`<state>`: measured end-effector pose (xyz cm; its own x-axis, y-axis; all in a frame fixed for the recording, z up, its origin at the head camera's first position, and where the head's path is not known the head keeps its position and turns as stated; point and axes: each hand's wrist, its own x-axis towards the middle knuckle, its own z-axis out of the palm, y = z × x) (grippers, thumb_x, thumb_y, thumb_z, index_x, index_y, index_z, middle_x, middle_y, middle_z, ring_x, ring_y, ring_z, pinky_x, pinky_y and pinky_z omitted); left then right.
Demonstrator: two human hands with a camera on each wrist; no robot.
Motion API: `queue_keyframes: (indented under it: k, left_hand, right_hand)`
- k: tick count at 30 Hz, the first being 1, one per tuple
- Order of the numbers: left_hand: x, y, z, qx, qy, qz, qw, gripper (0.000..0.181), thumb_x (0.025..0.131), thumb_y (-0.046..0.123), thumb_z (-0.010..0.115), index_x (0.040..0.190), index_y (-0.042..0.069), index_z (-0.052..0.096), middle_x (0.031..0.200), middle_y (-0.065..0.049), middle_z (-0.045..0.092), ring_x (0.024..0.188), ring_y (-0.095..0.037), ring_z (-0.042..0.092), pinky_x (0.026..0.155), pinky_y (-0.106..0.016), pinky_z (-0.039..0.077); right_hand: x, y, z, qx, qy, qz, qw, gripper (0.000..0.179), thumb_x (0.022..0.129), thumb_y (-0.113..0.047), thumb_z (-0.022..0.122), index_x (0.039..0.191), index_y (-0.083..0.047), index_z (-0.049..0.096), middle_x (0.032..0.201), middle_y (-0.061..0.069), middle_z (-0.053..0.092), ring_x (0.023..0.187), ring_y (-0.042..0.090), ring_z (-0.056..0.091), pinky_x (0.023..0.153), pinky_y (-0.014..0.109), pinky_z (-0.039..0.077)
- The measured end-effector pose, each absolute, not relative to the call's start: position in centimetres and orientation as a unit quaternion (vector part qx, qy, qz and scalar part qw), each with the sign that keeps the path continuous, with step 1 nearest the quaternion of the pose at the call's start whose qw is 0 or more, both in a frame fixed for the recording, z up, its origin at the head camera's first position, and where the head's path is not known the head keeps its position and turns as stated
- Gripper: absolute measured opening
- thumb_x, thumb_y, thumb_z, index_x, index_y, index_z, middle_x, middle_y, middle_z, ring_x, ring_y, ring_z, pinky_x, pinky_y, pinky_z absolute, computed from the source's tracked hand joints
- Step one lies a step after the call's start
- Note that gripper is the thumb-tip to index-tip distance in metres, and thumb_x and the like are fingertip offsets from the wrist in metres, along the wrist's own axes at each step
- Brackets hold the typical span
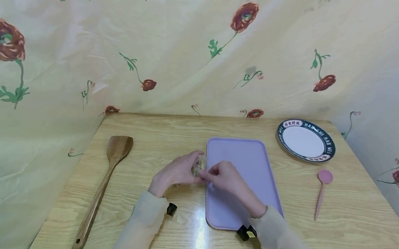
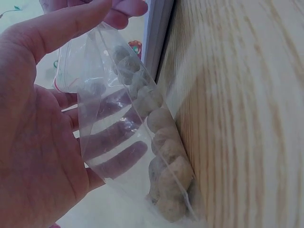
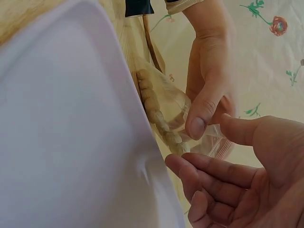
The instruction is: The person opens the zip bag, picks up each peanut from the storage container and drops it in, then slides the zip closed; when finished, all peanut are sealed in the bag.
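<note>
A clear plastic zip bag [image 2: 102, 128] holds several small, round, beige-brown pieces [image 2: 164, 147] lined along its lower edge. My left hand [image 1: 180, 171] grips the bag between thumb and fingers, just off the left edge of the lilac tray [image 1: 237, 179]. The fingers show through the film in the left wrist view. My right hand [image 1: 228, 178] reaches over the tray to the near end of the bag. In the right wrist view, its thumb and loosely bent fingers [image 3: 223, 171] are apart, right at the bag's end beside the left thumb.
A wooden spatula [image 1: 102, 187] lies along the left of the wooden table [image 1: 165, 130]. At the right are a dark-rimmed white plate [image 1: 303, 140] and, nearer, a pink spoon [image 1: 323, 187]. Flower-printed cloth [image 1: 181, 57] hangs behind the table.
</note>
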<state>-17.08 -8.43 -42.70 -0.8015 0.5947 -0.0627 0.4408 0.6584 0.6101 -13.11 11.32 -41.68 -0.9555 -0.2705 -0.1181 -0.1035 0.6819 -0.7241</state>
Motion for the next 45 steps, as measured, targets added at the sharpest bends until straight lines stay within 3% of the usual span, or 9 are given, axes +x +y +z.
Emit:
queue_keyframes:
  k: [5, 12, 17, 20, 23, 27, 35, 38, 45]
  left_hand:
    - [-17.1, -8.6, -42.8, 0.285, 0.901, 0.303, 0.123, 0.094, 0.079, 0.051, 0.081, 0.152, 0.013, 0.035, 0.134, -0.007, 0.058, 0.117, -0.021, 0.057, 0.097, -0.039, 0.047]
    - [-17.1, -8.8, -42.9, 0.276, 0.894, 0.327, 0.135, 0.100, 0.079, 0.049, 0.082, 0.155, 0.010, 0.030, 0.131, -0.007, 0.055, 0.105, -0.018, 0.057, 0.090, -0.037, 0.049]
    - [-17.3, -9.0, -42.8, 0.264, 0.881, 0.367, 0.141, 0.105, 0.077, 0.048, 0.085, 0.156, 0.008, 0.027, 0.133, -0.008, 0.053, 0.110, -0.021, 0.057, 0.092, -0.040, 0.049]
    - [-17.5, -9.1, -42.9, 0.255, 0.871, 0.396, 0.139, 0.102, 0.077, 0.046, 0.085, 0.154, 0.007, 0.029, 0.130, -0.008, 0.053, 0.102, -0.020, 0.058, 0.088, -0.038, 0.050]
    - [-17.7, -9.3, -42.8, 0.244, 0.861, 0.425, 0.136, 0.096, 0.079, 0.041, 0.085, 0.150, 0.004, 0.033, 0.124, -0.007, 0.053, 0.084, -0.017, 0.058, 0.076, -0.034, 0.051]
    - [-17.9, -9.5, -42.4, 0.228, 0.846, 0.463, 0.137, 0.086, 0.082, 0.034, 0.083, 0.145, 0.000, 0.035, 0.118, -0.010, 0.053, 0.078, -0.017, 0.056, 0.071, -0.032, 0.051]
    - [-18.1, -10.0, -41.7, 0.156, 0.807, 0.544, 0.169, 0.059, 0.092, 0.025, 0.073, 0.131, -0.005, 0.039, 0.114, -0.018, 0.053, 0.082, -0.021, 0.059, 0.073, -0.032, 0.051]
    - [-18.2, -10.2, -41.4, 0.136, 0.798, 0.559, 0.178, 0.058, 0.093, 0.025, 0.072, 0.131, -0.007, 0.042, 0.109, -0.018, 0.057, 0.079, -0.023, 0.063, 0.072, -0.034, 0.054]
    - [-18.4, -10.5, -41.4, 0.095, 0.810, 0.556, 0.160, 0.058, 0.089, 0.031, 0.076, 0.130, -0.004, 0.055, 0.111, -0.015, 0.063, 0.096, -0.026, 0.062, 0.080, -0.036, 0.053]
  right_hand:
    - [-13.1, 11.2, -41.7, -0.117, 0.907, -0.394, 0.090, 0.031, 0.093, -0.037, 0.071, 0.074, -0.013, 0.078, 0.059, 0.001, 0.065, 0.050, 0.011, 0.052, 0.048, 0.025, 0.041]
    - [-13.3, 11.0, -41.4, -0.136, 0.896, -0.415, 0.077, 0.021, 0.093, -0.023, 0.071, 0.082, -0.007, 0.079, 0.068, 0.005, 0.070, 0.052, 0.010, 0.056, 0.048, 0.026, 0.046]
    - [-13.7, 11.2, -41.0, -0.138, 0.892, -0.423, 0.078, 0.019, 0.094, -0.019, 0.070, 0.086, -0.004, 0.079, 0.074, 0.006, 0.072, 0.056, 0.011, 0.056, 0.051, 0.026, 0.047]
    - [-14.0, 11.3, -40.8, -0.141, 0.892, -0.422, 0.073, 0.018, 0.094, -0.017, 0.070, 0.086, -0.004, 0.079, 0.074, 0.006, 0.072, 0.056, 0.011, 0.056, 0.051, 0.025, 0.046]
    - [-14.3, 11.4, -40.7, -0.149, 0.891, -0.424, 0.059, 0.016, 0.093, -0.015, 0.070, 0.087, -0.002, 0.078, 0.075, 0.006, 0.073, 0.057, 0.010, 0.058, 0.051, 0.026, 0.048]
    - [-14.8, 11.6, -40.4, -0.153, 0.892, -0.423, 0.039, 0.017, 0.092, -0.014, 0.070, 0.089, 0.000, 0.078, 0.077, 0.004, 0.073, 0.062, 0.010, 0.061, 0.056, 0.027, 0.051]
    - [-15.9, 11.7, -40.3, -0.145, 0.889, -0.433, 0.029, 0.017, 0.095, -0.017, 0.069, 0.098, -0.002, 0.077, 0.083, 0.003, 0.073, 0.074, 0.014, 0.063, 0.064, 0.029, 0.051]
    - [-16.3, 11.6, -40.6, -0.146, 0.880, -0.452, 0.024, 0.016, 0.095, -0.014, 0.069, 0.099, 0.000, 0.076, 0.084, 0.005, 0.072, 0.075, 0.015, 0.064, 0.064, 0.028, 0.051]
    - [-17.0, 11.3, -41.1, -0.122, 0.852, -0.507, 0.041, 0.016, 0.096, -0.012, 0.067, 0.103, 0.001, 0.073, 0.085, 0.008, 0.071, 0.078, 0.023, 0.065, 0.065, 0.028, 0.050]
